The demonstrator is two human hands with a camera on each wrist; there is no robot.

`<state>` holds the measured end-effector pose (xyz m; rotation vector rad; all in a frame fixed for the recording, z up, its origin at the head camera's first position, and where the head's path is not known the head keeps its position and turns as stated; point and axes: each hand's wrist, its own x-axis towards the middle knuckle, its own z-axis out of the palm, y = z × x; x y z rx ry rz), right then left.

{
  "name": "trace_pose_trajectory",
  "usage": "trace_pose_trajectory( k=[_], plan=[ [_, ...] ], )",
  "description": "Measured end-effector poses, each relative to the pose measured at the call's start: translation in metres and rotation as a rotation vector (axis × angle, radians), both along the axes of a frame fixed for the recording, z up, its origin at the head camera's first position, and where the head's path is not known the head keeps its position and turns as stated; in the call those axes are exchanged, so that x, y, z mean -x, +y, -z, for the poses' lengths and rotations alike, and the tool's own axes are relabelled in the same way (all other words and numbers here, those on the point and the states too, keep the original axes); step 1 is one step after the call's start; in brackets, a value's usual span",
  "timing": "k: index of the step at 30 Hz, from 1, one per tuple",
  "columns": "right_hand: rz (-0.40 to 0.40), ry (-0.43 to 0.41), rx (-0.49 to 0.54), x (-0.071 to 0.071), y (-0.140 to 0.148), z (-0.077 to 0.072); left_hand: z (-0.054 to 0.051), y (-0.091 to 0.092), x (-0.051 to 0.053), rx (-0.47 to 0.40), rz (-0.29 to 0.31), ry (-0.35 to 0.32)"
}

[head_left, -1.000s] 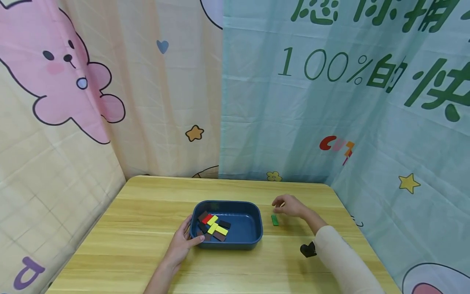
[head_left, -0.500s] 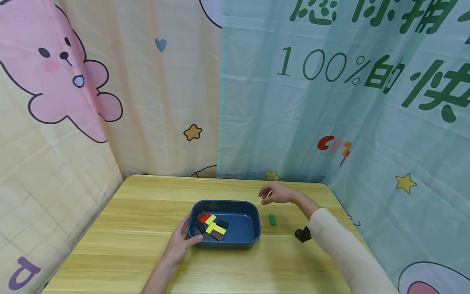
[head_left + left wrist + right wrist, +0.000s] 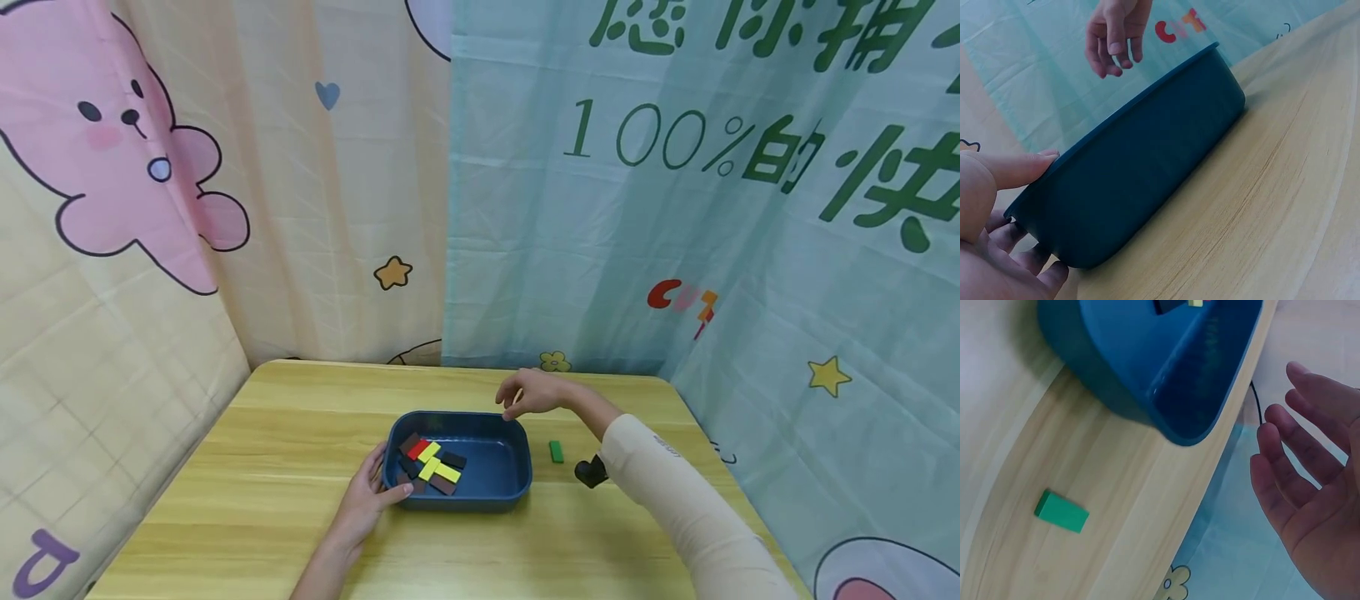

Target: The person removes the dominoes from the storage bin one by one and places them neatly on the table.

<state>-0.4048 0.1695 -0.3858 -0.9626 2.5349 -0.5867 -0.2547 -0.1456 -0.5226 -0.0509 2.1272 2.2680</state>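
Note:
A dark blue plastic bin (image 3: 480,503) stands on the table. My left hand (image 3: 362,502) grips its left end, thumb on the rim and fingers round the outer wall, as the left wrist view shows. Inside, at the left, lie flat rectangular blocks: yellow ones (image 3: 447,473), a red one (image 3: 417,450), black ones (image 3: 453,460) and brown ones (image 3: 442,484). My right hand (image 3: 534,392), fingers loosely bent and holding nothing, hovers over the bin's back right corner. A green block (image 3: 556,452) lies on the table to the right of the bin.
The wooden table (image 3: 247,500) ends at a back edge close behind the bin. Printed curtains (image 3: 555,250) hang behind it and on both sides. A black object (image 3: 591,472) shows at the right sleeve (image 3: 660,475).
My right hand has moved left and up, away from above the green block to the bin's back right corner. The left hand keeps its grip, and the blocks lie as before.

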Motion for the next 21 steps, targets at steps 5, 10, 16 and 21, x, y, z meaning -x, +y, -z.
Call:
trace_pose_trajectory(
  k=[5, 10, 16, 21],
  plan=[
    [-0.029, -0.007, -0.025, 0.001, -0.019, -0.001, 0.001, 0.000, 0.000, -0.003, -0.001, -0.008],
    [-0.079, -0.015, -0.033, 0.002, -0.034, 0.001, 0.000, 0.001, 0.000, -0.011, 0.003, -0.007],
    [-0.131, -0.008, -0.037, 0.006, -0.050, 0.009, 0.000, 0.001, 0.000, -0.007, -0.007, -0.007],
    [-0.138, -0.045, -0.058, 0.009, -0.063, 0.021, 0.001, 0.001, -0.001, -0.008, -0.005, -0.018]
  ],
)
